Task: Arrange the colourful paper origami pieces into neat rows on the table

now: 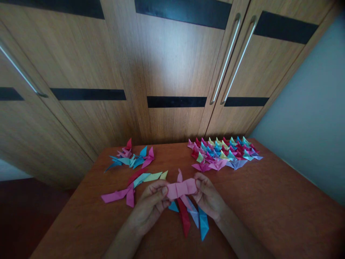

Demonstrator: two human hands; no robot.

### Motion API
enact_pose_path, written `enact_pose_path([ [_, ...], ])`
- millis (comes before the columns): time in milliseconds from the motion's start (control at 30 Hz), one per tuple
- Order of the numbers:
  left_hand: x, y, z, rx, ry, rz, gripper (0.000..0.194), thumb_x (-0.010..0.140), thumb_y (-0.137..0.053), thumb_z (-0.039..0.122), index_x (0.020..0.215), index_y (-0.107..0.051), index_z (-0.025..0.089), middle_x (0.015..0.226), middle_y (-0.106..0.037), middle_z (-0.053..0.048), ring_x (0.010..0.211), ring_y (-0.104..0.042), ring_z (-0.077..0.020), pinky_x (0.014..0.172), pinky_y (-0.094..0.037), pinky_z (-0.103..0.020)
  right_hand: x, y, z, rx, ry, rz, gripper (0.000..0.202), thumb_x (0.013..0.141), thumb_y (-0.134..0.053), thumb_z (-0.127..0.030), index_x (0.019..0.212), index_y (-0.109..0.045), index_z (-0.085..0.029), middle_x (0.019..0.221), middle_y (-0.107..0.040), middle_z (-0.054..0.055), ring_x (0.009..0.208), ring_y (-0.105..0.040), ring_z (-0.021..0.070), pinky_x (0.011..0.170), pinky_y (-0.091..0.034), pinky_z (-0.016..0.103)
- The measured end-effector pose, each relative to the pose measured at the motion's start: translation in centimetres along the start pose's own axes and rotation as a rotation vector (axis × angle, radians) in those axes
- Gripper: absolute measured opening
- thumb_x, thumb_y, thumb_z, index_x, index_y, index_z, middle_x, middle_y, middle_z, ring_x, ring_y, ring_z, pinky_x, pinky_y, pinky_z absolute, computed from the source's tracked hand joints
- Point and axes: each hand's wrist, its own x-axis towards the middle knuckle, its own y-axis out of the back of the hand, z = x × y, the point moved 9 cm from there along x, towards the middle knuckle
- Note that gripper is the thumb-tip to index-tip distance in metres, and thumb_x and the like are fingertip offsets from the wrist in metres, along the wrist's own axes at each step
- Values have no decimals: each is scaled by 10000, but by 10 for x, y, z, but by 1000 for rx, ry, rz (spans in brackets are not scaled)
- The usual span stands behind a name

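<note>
Between my two hands a pink folded paper piece (182,188) is held stretched sideways, with crease lines across it. My left hand (151,203) pinches its left end between thumb and fingers. At the right end, my right hand (208,196) grips it the same way. Below and behind it on the table lie folded paper strips: a red strip (184,217), a lavender strip (193,213) and a blue strip (203,223). Left of my left hand, a magenta folded strip (115,196) lies beside a pale green strip (152,177).
The brown table (269,216) stands against a wooden wardrobe (175,64) with metal handles. Many-coloured folded paper pieces (223,153) stand in rows at the back right. A smaller group of folded paper shapes (132,158) sits at the back left. A pale wall (309,126) is on the right.
</note>
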Motion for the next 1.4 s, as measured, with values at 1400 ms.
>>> enact_pose_path([
  [1400, 6, 21, -6, 439, 47, 216, 309, 724, -701, 297, 992, -653, 151, 951, -738, -94, 879, -683, -210, 753, -503, -274, -24, -25, -57, -1539, 740, 284, 218, 876, -530, -319, 750, -638, -177, 641, -599, 1, 562, -540, 119, 537, -397, 215],
])
